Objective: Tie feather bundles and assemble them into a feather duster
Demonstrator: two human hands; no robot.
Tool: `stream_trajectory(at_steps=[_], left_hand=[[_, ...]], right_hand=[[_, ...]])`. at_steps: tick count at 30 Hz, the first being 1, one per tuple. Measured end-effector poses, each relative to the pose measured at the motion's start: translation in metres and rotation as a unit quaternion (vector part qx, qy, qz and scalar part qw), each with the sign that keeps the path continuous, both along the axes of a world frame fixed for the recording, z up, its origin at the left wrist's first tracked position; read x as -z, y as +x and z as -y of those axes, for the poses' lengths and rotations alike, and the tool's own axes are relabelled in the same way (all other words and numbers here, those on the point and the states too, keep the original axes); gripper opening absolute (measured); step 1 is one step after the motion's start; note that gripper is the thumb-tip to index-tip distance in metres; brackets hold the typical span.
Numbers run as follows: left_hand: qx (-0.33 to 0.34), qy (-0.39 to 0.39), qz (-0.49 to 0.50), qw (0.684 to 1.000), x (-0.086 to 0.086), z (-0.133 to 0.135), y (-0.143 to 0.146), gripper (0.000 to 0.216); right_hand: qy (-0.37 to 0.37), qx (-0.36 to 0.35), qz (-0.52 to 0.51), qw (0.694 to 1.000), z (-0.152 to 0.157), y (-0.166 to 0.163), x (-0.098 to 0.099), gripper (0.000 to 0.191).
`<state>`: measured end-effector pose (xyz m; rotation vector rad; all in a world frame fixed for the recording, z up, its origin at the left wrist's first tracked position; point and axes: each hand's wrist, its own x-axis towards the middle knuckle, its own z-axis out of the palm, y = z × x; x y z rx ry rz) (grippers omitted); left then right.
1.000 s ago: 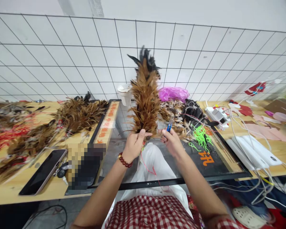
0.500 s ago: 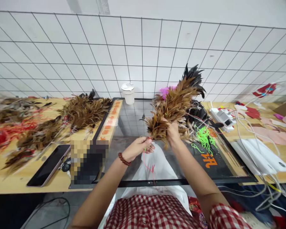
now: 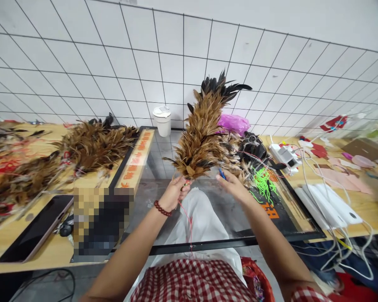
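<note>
Brown and black-tipped, the feather bundle (image 3: 201, 136) leaned above the bench (image 3: 47, 265), its base gripped by the left hand's (image 3: 173, 193) fingers. The right hand (image 3: 234, 187) had just left the feathers; its fingers held a blue tool (image 3: 221, 173) beside them, apparently leaving the left to steady it.

Orange "讯" (image 3: 271, 211) on the glass panel (image 3: 151, 205); other orange characters (image 3: 141, 147) blurred.

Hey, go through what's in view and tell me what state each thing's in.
Feather bundle: tilted, black tips uppermost
Left hand: closed at the bundle's base
Right hand: closed on a blue object
Blue object: partly hidden
Red string: hanging below left hand
Cup: upright, lid on
Phone: flat, screen dark
Purple bag: crumpled
Green cord: tangled
</note>
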<state>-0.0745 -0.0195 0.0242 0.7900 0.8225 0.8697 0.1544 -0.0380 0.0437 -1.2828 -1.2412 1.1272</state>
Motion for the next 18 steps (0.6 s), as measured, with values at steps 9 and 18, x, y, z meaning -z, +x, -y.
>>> stream_trajectory(at_steps=[9, 18], left_hand=[[-0.096, 0.016, -0.012, 0.995, 0.008, 0.005, -0.001, 0.049], [-0.126, 0.031, -0.058, 0.990, 0.006, 0.016, 0.008, 0.048]], right_hand=[[0.219, -0.005, 0.360, 0.907, 0.016, -0.009, -0.038, 0.029], [0.234, -0.010, 0.594, 0.770, -0.031, -0.043, -0.051, 0.037]])
